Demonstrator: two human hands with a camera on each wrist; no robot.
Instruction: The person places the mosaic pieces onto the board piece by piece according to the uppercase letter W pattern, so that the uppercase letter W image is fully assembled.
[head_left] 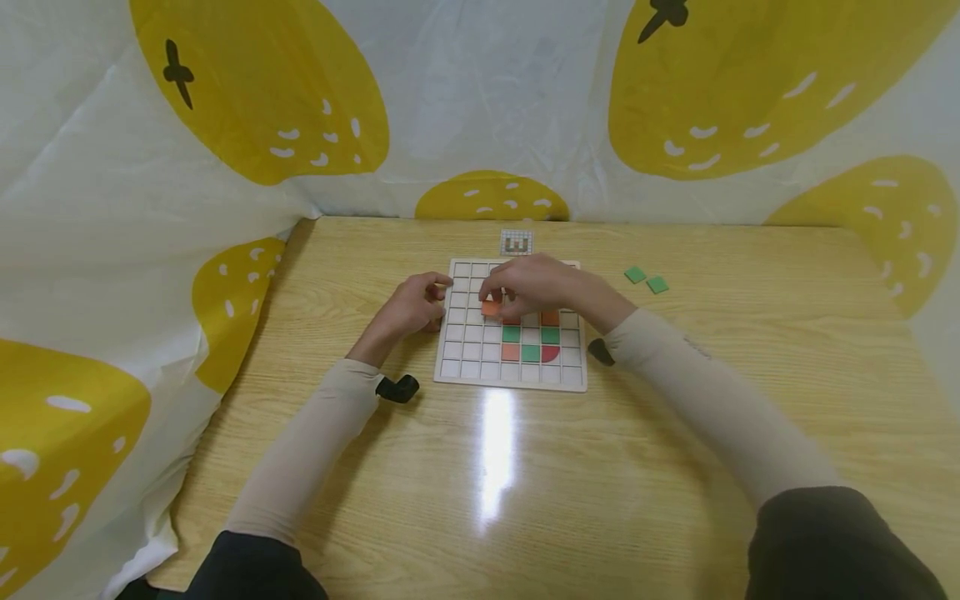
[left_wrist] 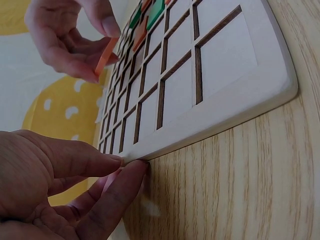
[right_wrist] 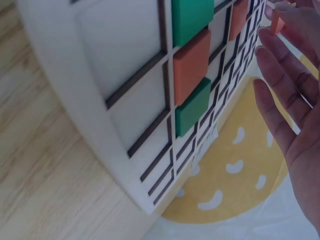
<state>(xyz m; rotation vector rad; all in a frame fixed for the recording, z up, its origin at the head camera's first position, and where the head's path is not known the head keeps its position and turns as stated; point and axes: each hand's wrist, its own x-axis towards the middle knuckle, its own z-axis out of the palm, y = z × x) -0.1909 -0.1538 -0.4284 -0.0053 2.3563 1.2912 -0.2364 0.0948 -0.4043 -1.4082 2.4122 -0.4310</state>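
A white grid board [head_left: 472, 375] with square cells lies on the table. My right hand [head_left: 536, 282] is over its upper middle, pinching a square orange tile [left_wrist: 106, 54] between thumb and fingers; the tile is tilted above the cells in the left wrist view. At the board's left edge, my left hand [head_left: 415, 305] grips the rim between thumb and forefinger. Green tiles [head_left: 512, 334], orange tiles [right_wrist: 191, 67] and a red round-edged tile [head_left: 551, 353] sit in cells on the board's right half. The right hand covers part of the upper cells.
Behind the board lies a small card [head_left: 517, 242] printed with a grid pattern. Two loose green tiles [head_left: 657, 285] lie on the wooden table [head_left: 637, 467] to the right. A white curtain [head_left: 495, 92] with yellow fruit shapes hangs along the back and left.
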